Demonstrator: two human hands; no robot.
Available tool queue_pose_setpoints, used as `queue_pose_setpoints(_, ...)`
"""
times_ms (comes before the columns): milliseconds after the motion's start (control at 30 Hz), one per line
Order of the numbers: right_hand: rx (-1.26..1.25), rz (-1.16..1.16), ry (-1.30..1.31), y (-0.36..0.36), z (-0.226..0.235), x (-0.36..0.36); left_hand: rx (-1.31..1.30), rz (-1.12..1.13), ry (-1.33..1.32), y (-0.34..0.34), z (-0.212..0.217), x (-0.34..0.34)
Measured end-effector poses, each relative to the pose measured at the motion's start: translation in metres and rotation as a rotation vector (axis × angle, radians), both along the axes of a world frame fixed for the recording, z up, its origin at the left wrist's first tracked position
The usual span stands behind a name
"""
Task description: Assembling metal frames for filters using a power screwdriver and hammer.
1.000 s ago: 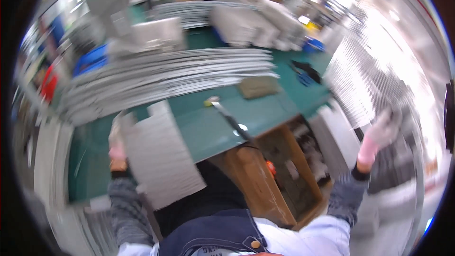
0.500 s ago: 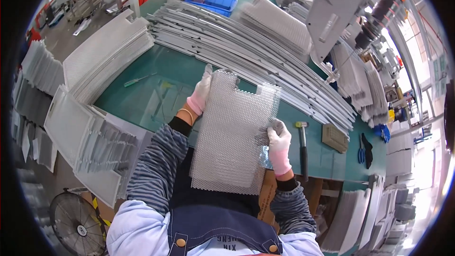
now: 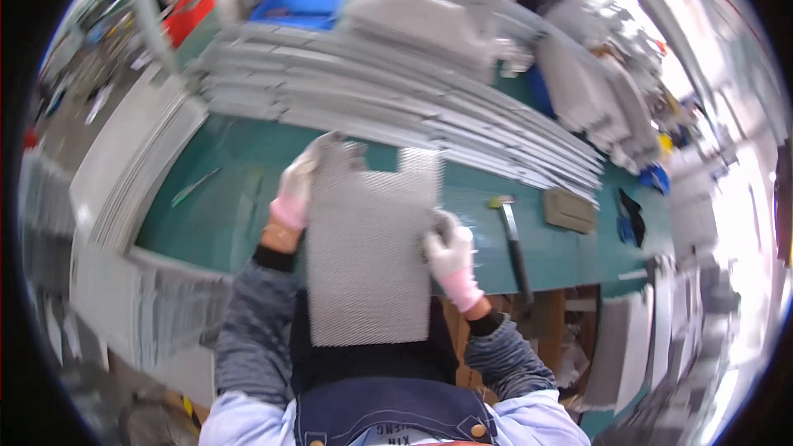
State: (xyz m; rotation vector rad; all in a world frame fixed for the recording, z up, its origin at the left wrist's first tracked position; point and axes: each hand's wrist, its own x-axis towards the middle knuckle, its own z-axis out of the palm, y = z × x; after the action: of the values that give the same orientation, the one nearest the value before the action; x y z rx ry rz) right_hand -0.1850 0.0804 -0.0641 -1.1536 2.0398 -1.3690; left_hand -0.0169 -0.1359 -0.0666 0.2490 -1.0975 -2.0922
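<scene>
Between my two gloved hands is a grey metal mesh panel [image 3: 369,256] with a square notch cut into its far edge. My left hand [image 3: 297,186] grips its left edge near the far corner. On the right edge, about a third of the way down, my right hand [image 3: 450,249] closes around the rim. The panel's near end overhangs the table front, over my dark apron. Both hands wear white gloves with pink cuffs. Motion blurs the picture somewhat.
Long metal strips [image 3: 396,87] lie across the table's far side. A hammer [image 3: 512,244], a tan block [image 3: 570,210] and blue-handled pliers [image 3: 626,227] lie right; a screwdriver [image 3: 194,187] lies left. Stacked mesh panels [image 3: 136,165] stand at left. A blue tray [image 3: 296,10] sits behind the strips.
The view has swung, so the surroundings sit farther left and are smeared. The panel has turned straighter toward me, still held in both hands.
</scene>
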Motion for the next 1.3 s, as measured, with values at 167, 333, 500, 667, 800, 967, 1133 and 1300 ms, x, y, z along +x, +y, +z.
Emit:
queue_pose_setpoints(167, 0.059, 0.122, -0.196, 0.003, -0.010, 0.011, 0.053, 0.145, 0.011, -0.031, -0.011, 0.036)
queue_pose_setpoints(333, -0.057, 0.293, -0.221, 0.001, -0.017, 0.074, 0.013, 0.101, 0.371, -0.059, 0.009, 0.069)
queue_pose_setpoints(500, -0.018, 0.286, -0.285, 0.042, 0.008, 0.062, 0.097, 0.192, 0.096, -0.027, 0.048, 0.052)
queue_pose_setpoints(667, 0.180, 0.263, -0.524, 0.190, -0.028, 0.094, -0.182, 0.013, -0.012, 0.102, 0.078, 0.060)
queue_pose_setpoints(800, 0.305, 0.327, -0.641, 0.177, 0.017, 0.051, -0.123, -0.092, -0.005, 0.132, 0.072, 0.053)
queue_pose_setpoints(967, -0.253, 0.204, -0.809, 0.087, 0.068, 0.008, -0.233, -0.174, 0.018, 0.142, 0.088, 0.043)
queue_pose_setpoints(1133, -0.249, 0.161, -0.412, 0.064, 0.062, 0.025, -0.755, 0.623, -0.424, 0.070, 0.058, 0.077)
queue_pose_setpoints(1300, -0.200, 0.195, -0.291, 0.059, 0.070, 0.040, -1.204, 0.108, -0.718, 0.144, 0.135, 0.058)
